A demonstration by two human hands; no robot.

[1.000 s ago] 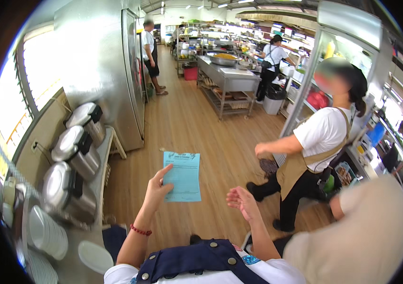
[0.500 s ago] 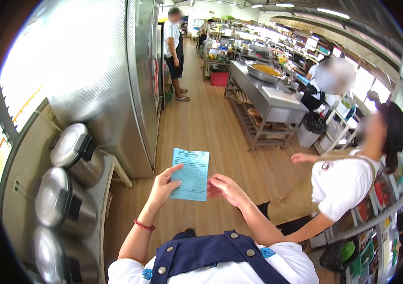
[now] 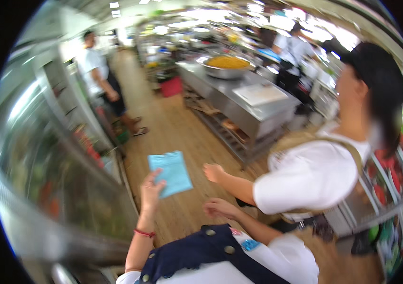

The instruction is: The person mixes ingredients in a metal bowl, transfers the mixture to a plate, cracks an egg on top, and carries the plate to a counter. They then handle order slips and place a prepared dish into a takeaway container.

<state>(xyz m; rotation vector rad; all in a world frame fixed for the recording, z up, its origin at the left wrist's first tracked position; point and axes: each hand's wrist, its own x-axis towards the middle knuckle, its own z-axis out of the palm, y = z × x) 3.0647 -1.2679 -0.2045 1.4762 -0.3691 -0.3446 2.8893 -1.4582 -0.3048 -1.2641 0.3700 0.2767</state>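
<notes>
My left hand (image 3: 151, 189) grips a light blue paper order pad (image 3: 174, 174) by its left edge, thumb on the front. Print on the pad is blurred. A red beaded bracelet (image 3: 144, 233) circles my left wrist. Below and right of the pad, apart from it, my right hand (image 3: 220, 208) holds nothing; its blurred fingers look loosely bent and not closed. Just above it is the hand (image 3: 213, 173) of a co-worker at my right, also apart from the pad.
The co-worker in a white shirt (image 3: 305, 175) stands close on my right. Ahead is a steel table (image 3: 258, 111) with a large bowl of yellow food (image 3: 227, 66) and a white board (image 3: 260, 94). Glass-door fridges (image 3: 69, 156) line the left, where another person (image 3: 99, 75) stands. Shelves fill the right.
My view has turned and moved forward; the fridge doors and steel table are closer. My right hand has drawn back from the pad, and the co-worker is nearer beside me.
</notes>
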